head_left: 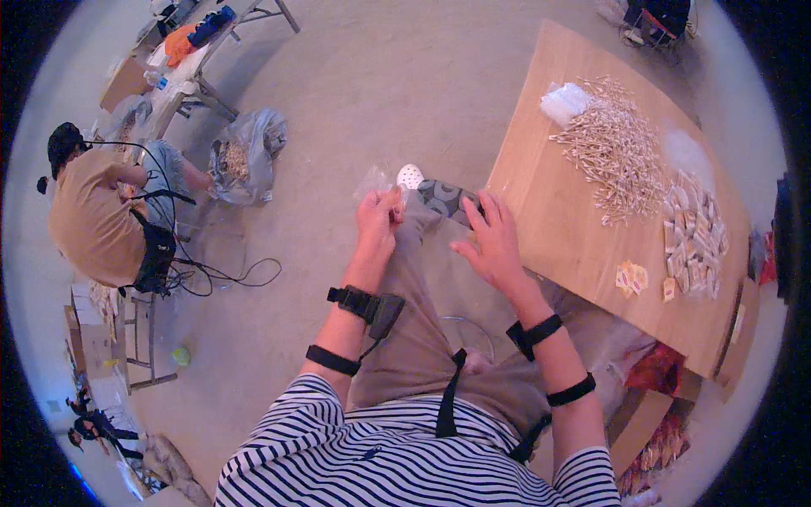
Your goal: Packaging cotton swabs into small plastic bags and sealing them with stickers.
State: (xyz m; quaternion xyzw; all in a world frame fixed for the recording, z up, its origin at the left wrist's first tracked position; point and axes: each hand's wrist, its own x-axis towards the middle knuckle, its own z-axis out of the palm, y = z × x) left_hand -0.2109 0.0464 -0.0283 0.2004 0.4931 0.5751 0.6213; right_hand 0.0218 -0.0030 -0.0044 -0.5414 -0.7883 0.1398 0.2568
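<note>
My left hand [378, 221] is in a pinch over my lap, with the fingertips closed on thin clear plastic [369, 182], which looks like a bag. How far the film reaches toward my knees is hard to make out. To its right, my right hand [492, 241] is raised beside the table's near-left edge. Its fingers are stretched and apart, and nothing shows in them. A patterned dark grey piece [446, 201] lies between the hands, beyond my knees, next to a white shoe with holes [410, 177].
On the wooden table [541, 144] at right lie a heap of thin swab-like sticks [612, 139], clear bags [566, 103], small filled packets [694, 232] and yellow-white cards [631, 277]. A seated person [106, 207] bends at left beside a grey bag of small pieces [245, 156].
</note>
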